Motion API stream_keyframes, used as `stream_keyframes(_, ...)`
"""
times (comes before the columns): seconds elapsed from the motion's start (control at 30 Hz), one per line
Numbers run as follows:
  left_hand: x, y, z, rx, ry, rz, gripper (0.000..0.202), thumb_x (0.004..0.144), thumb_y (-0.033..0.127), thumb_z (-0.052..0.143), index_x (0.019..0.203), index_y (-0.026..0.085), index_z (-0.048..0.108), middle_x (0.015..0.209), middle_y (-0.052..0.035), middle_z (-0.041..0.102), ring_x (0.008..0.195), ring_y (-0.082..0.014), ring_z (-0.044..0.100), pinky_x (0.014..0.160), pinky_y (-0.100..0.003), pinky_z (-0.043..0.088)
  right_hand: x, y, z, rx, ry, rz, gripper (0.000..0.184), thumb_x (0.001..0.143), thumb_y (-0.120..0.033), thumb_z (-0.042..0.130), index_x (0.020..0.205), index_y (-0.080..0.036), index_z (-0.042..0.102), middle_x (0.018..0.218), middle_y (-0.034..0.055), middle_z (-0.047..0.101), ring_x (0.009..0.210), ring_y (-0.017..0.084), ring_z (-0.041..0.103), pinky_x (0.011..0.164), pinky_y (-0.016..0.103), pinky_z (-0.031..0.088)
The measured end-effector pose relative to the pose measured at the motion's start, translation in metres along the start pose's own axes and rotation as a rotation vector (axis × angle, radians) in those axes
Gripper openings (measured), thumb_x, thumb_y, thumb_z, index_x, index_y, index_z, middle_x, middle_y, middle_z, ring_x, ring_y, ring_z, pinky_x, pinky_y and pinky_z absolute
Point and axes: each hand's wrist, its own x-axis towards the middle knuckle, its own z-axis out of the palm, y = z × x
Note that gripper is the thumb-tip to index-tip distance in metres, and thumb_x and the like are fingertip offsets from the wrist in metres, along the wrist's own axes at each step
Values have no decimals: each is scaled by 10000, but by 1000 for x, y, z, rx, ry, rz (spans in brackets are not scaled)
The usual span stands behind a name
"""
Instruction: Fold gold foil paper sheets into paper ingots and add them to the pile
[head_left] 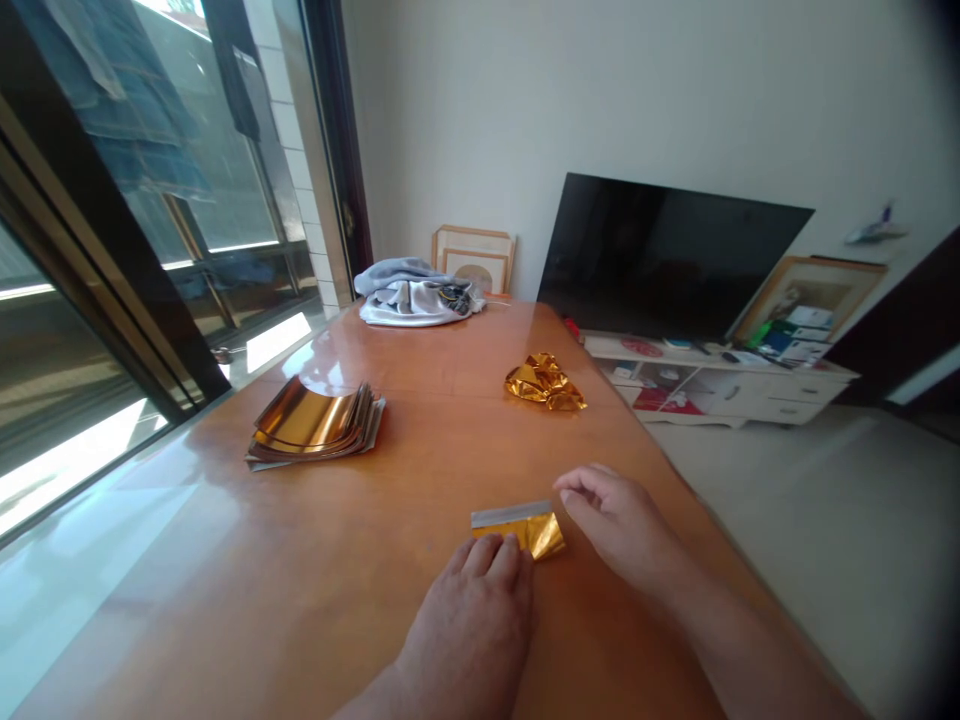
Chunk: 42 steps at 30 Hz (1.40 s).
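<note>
Gold foil paper, partly folded with a silver edge showing, lies on the wooden table near its right edge. It is pressed flat under the fingertips of the left hand. The right hand is held loosely curled just beside it, gripping nothing. Farther off are seen a stack of gold sheets and a crumpled gold piece.

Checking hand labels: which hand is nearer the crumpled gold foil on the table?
Right. The right hand sits on the near side of the crumpled gold foil; the left hand is farther back, fingertips on the folded gold sheet.
</note>
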Motion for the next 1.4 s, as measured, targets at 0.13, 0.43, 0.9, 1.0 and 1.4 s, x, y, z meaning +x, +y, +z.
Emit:
stream_keyframes(0.13,1,0,-5,8,-23,-6,355,965,202,417,1223,159,656,1220,-140,618,1169,-262,527,1013,-411,435,-11,-22,-20,-94,-208,-88,254,943,-263,497,817,-232,715,837,21,659,788,160,602,688,257,424)
stream_keyframes(0.43,2,0,-7,7,-36,4,369,1007,247,370,1246,179,641,1349,-124,582,1263,-273,500,1050,-435,434,-25,-35,-31,-397,-442,-83,309,906,-406,572,1168,-319,711,964,47,705,871,221,625,736,300,411)
stream_keyframes(0.9,1,-1,-2,-27,-26,-34,422,1003,284,376,1373,193,557,1487,-124,500,1367,-292,443,1099,-494,404,-27,-36,-33,-440,-445,-56,448,910,-474,562,1342,-366,613,1064,59,714,967,259,638,824,350,424)
stream_keyframes(1.0,2,-2,-1,-32,-24,-50,431,1004,298,375,1383,191,549,1489,-129,500,1365,-300,448,1093,-503,411,-28,-34,-32,-433,-441,-55,464,903,-485,569,1346,-354,614,1073,68,713,982,267,635,845,360,426)
stream_keyframes(1.4,0,-3,-1,-23,-10,-66,458,1001,338,397,1420,199,519,1515,-132,475,1384,-292,438,1117,-480,388,-29,-33,-31,-439,-418,-39,471,883,-500,592,1316,-324,645,1076,88,716,994,279,640,878,376,434)
